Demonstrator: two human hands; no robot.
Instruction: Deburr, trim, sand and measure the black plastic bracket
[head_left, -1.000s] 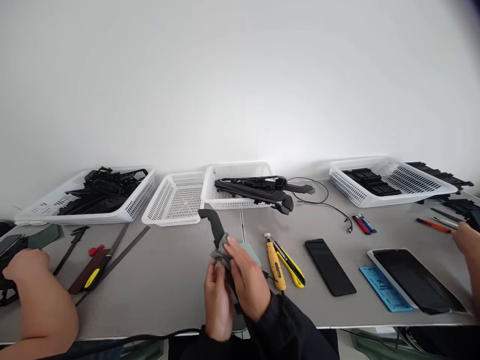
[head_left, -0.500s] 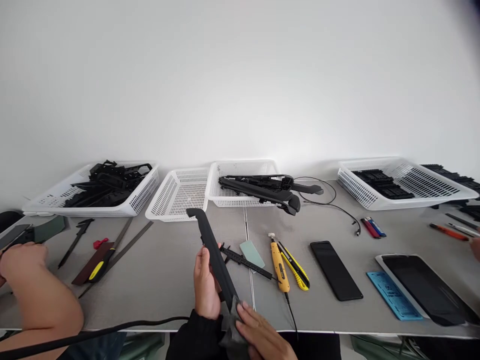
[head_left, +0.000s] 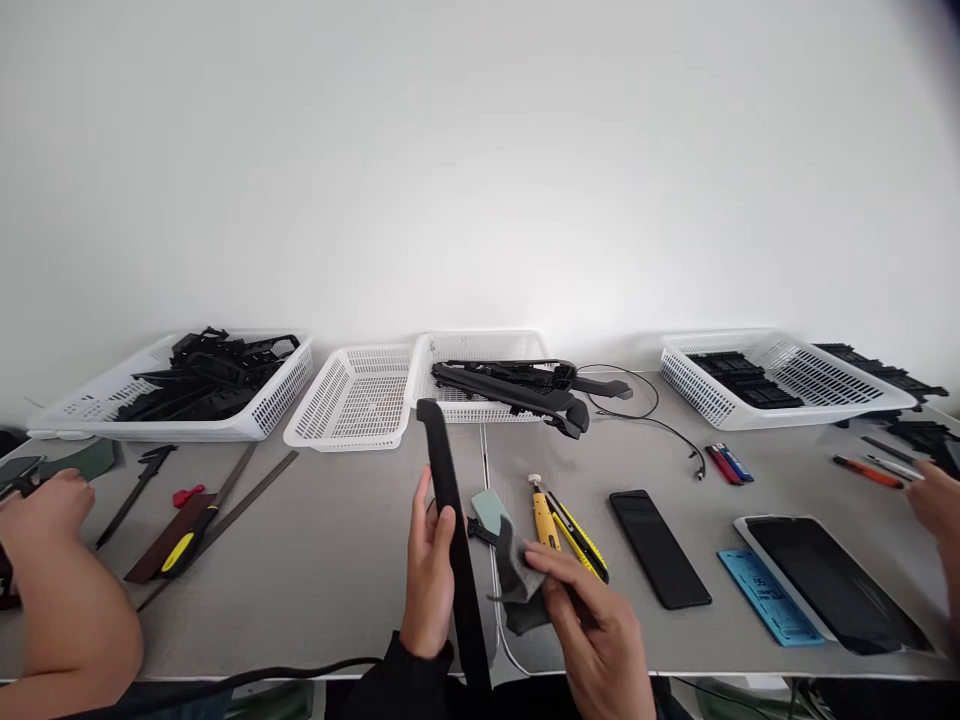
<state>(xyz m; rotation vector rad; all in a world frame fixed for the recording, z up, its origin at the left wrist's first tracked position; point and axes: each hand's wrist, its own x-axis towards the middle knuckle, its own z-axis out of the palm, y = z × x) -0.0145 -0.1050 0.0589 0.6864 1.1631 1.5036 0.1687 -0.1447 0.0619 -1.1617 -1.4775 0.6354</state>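
My left hand is closed around a long black plastic part, held nearly upright with its hooked end at the top. To the right of the part, my right hand pinches a crumpled grey cloth, apart from the part. Behind the cloth lie a pale green block, a partly hidden black caliper, a yellow pen-shaped tool and a yellow cutter.
White baskets stand along the wall, three with black parts. A black phone, a blue device and a tablet lie right. Another person's arm is left, another hand right. A file lies left.
My right hand has lifted the cloth off the black part and moved right and up. The part now stands more upright. The hand at the far right reaches further into view.
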